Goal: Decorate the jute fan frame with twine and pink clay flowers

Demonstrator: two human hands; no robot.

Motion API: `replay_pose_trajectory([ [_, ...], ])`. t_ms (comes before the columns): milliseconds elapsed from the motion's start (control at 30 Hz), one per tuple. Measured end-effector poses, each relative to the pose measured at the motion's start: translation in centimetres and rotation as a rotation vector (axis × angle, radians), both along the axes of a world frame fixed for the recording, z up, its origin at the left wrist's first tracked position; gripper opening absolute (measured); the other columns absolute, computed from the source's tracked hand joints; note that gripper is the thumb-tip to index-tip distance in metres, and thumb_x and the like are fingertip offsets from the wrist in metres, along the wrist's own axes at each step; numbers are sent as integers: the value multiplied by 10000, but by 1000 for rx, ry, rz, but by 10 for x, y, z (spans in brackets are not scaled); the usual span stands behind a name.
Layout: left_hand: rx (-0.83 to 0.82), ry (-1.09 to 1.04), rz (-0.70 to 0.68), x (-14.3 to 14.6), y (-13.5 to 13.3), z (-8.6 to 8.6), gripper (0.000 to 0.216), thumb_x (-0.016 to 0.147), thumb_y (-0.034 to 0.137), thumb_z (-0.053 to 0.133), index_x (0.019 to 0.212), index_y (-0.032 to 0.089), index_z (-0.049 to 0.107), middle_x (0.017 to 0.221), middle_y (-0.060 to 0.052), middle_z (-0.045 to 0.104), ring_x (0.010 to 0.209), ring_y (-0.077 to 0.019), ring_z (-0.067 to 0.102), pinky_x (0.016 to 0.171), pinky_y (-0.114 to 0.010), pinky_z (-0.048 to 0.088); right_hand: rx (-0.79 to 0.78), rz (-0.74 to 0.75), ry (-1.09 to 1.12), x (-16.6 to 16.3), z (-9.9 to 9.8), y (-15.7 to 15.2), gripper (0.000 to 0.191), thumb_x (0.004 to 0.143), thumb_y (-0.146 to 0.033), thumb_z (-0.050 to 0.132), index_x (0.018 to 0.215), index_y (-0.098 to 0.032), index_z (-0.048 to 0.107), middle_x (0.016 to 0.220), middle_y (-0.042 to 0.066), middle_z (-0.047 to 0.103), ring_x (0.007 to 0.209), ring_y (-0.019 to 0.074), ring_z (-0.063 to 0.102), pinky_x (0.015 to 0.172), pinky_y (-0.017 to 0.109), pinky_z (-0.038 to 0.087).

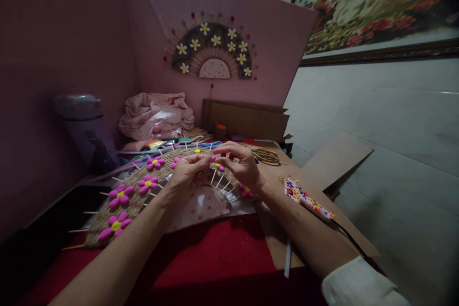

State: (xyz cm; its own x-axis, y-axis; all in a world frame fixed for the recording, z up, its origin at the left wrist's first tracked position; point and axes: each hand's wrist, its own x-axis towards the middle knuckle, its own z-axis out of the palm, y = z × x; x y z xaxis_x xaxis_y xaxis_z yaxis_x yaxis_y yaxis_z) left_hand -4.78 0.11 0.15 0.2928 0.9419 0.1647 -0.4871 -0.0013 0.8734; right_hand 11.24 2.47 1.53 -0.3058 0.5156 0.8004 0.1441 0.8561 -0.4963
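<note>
A half-round woven fan (138, 196) of tan cord on wooden sticks lies on the red cloth (215, 258), dotted with pink flowers with yellow centres. My left hand (186, 172) rests on its upper arc, fingers curled and pinched at the weave. My right hand (240, 162) faces it from the right, fingertips pinched close to a small pink piece (214, 158) at the top of the arc. What exactly each pinch holds is too small to make out.
A patterned glue gun (308, 201) lies right of my right wrist on brown cardboard (279, 244). Gold scissors (265, 155) sit behind. A finished fan (211, 52) hangs on the pink wall. Crumpled pink cloth (156, 114), a purple jug (86, 129) and coloured sticks crowd the back.
</note>
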Motion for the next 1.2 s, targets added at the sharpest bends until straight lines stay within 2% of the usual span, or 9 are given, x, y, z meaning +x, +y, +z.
replay_pose_trajectory([
  [200, 17, 45, 67, 2, 1, 0, 324, 585, 362, 798, 593, 132, 571, 397, 65, 394, 344, -26, 309, 343, -154, 187, 48, 15, -5, 0, 0, 1, 106, 792, -293, 658, 778, -193, 690, 784, 45, 651, 743, 141, 600, 665, 281, 481],
  [367, 34, 63, 77, 3, 1, -3, 373, 667, 436, 728, 554, 130, 547, 402, 51, 396, 342, -30, 313, 340, -166, 203, 70, 13, -21, -3, 1, -4, 56, 801, -229, 645, 779, -188, 675, 786, 35, 625, 733, 128, 583, 656, 265, 473],
  [533, 41, 77, 45, 1, 2, -4, 315, 636, 382, 767, 605, 127, 584, 400, 59, 396, 343, -23, 306, 346, -157, 198, 39, -16, -57, 0, -3, 0, 96, 789, -262, 660, 849, -189, 680, 826, 42, 618, 696, 122, 561, 578, 245, 449],
  [667, 51, 64, 48, 1, 3, -4, 363, 668, 406, 736, 545, 135, 528, 394, 56, 389, 339, -24, 300, 344, -162, 200, 77, -1, -59, 0, -5, 2, 50, 792, -227, 656, 803, -183, 677, 806, 42, 635, 753, 135, 578, 662, 269, 472],
  [867, 55, 90, 112, 1, 2, -2, 347, 591, 391, 784, 583, 127, 558, 395, 63, 406, 345, -28, 300, 334, -154, 200, 79, -21, -91, -1, -5, 0, 98, 803, -261, 644, 824, -166, 657, 791, 44, 624, 691, 125, 550, 587, 246, 433],
  [1000, 85, 141, 156, 2, 0, -1, 359, 617, 415, 760, 590, 121, 556, 411, 61, 423, 344, -25, 305, 336, -152, 204, 73, -54, -127, -2, -5, -1, 121, 809, -278, 637, 810, -157, 640, 730, 30, 605, 644, 116, 520, 586, 246, 420],
  [1200, 108, 152, 209, 5, -2, -1, 334, 652, 387, 738, 596, 124, 540, 429, 71, 409, 341, -12, 292, 343, -146, 194, 16, -70, -150, -3, -6, -3, 98, 817, -254, 611, 804, -157, 614, 743, 25, 602, 630, 102, 511, 561, 228, 415],
])
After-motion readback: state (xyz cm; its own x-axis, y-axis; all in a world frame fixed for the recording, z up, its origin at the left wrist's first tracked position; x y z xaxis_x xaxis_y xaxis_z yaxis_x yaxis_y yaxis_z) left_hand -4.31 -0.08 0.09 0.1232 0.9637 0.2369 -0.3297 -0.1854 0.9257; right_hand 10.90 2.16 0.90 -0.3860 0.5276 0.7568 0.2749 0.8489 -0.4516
